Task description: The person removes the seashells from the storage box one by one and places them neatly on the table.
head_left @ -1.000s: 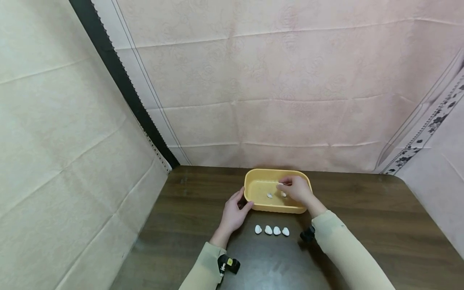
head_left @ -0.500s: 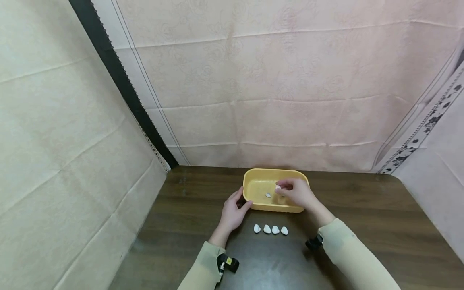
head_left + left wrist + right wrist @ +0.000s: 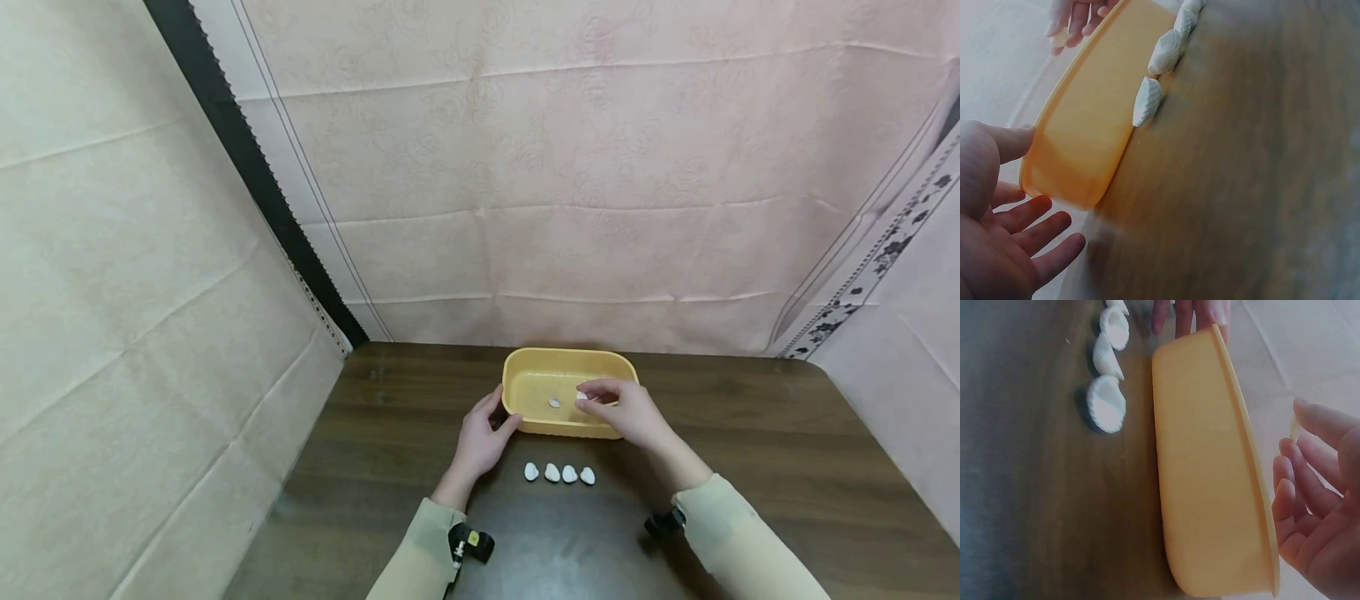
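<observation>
Our right hand (image 3: 628, 412) pinches 1 shell (image 3: 581, 396) over the tub (image 3: 531, 383); left of this grip, our left hand (image 3: 481, 437), loosely spread, touches the tub. 4 shells (image 3: 570, 474) lie nearer us.

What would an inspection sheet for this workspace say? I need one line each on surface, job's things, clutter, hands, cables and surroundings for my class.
Surface: brown wood-grain tabletop, with a pale sheen towards the person.
Job's things: yellow tray; row of four white shells on the tabletop on the person's side of it; loose shell inside the tray. Part of the tray is hidden behind the right hand.
Clutter: nothing seen.
Hands: left hand at the tray's left end; right hand pinches a held shell over the tray.
Cables: nothing seen.
Surroundings: pale creased cloth on three sides.
</observation>
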The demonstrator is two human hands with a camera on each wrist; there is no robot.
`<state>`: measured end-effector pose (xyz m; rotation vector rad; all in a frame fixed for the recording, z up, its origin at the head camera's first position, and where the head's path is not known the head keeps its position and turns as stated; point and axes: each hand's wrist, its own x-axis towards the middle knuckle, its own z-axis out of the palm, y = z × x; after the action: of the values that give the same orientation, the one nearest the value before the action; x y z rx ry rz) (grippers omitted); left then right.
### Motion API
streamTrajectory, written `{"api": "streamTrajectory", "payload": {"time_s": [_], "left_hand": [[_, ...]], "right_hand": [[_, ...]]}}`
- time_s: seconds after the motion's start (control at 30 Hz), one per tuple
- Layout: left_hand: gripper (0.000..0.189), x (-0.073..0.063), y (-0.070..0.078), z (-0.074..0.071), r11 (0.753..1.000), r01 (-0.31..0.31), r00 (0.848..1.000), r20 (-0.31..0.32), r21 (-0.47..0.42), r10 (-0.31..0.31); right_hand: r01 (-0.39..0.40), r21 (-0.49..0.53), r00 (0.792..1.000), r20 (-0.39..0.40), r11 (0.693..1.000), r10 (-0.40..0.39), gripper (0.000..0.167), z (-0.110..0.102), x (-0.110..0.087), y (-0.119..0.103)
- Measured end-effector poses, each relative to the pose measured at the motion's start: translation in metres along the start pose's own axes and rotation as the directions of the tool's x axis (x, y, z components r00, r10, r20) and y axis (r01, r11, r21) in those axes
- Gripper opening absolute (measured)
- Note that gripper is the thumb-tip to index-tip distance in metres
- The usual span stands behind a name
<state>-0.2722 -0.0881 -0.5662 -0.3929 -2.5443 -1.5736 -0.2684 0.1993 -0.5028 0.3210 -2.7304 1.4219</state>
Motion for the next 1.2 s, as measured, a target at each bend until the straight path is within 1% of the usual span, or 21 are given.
{"api": "streamTrajectory", "payload": {"time_s": [0.4,0.5,0.67,0.83,0.9,1.03,1.2], "left_hand": [[0.067,0.000,0.001,0.000,1.000,0.010,1.000,0.011,0.000,-0.010],[0.067,-0.001,0.001,0.001,1.000,0.021,1.000,0.015,0.005,-0.021],[0.067,0.000,0.002,0.001,1.000,0.031,0.999,0.016,0.007,-0.031],[0.067,0.000,0.001,0.001,0.999,0.032,0.999,0.015,0.007,-0.032],[0.066,0.001,0.000,0.001,1.000,0.028,1.000,0.015,0.010,-0.028],[0.066,0.002,-0.001,0.001,1.000,0.022,1.000,0.014,0.009,-0.022],[0.067,0.002,0.000,0.001,0.999,0.032,0.999,0.020,0.003,-0.032]], "right_hand": [[0.032,0.023,0.999,0.016,0.999,-0.032,0.033,-0.002,-0.029,0.006],[0.021,0.043,0.999,0.030,0.999,-0.023,0.033,0.000,-0.038,0.008],[0.003,0.068,0.998,0.067,0.998,-0.008,0.030,0.002,-0.050,0.010],[-0.017,0.071,0.995,0.102,0.997,0.010,0.032,0.001,-0.057,0.013],[-0.024,0.070,0.992,0.128,0.997,0.015,0.033,0.000,-0.060,0.014],[-0.034,0.074,0.982,0.188,0.997,0.019,0.028,0.000,-0.063,0.018],[-0.057,0.073,0.974,0.222,0.996,0.040,0.023,0.000,-0.065,0.022]]}}
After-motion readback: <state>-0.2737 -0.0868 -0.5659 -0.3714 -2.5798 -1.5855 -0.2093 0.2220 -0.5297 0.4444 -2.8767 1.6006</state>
